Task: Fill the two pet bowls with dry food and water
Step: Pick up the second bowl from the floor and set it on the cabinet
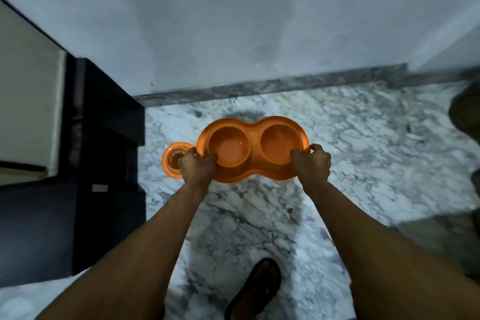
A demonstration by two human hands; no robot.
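The person holds an orange double pet bowl (253,149) by its near rim, the left hand (196,167) gripping the left end and the right hand (311,165) the right end. Both wells look empty of food. Behind the left hand a smaller orange bowl (171,161) with dark kibble sits on the marble floor (363,150), close to a dark cabinet (109,138). A sandalled foot (255,289) stands near the bottom edge.
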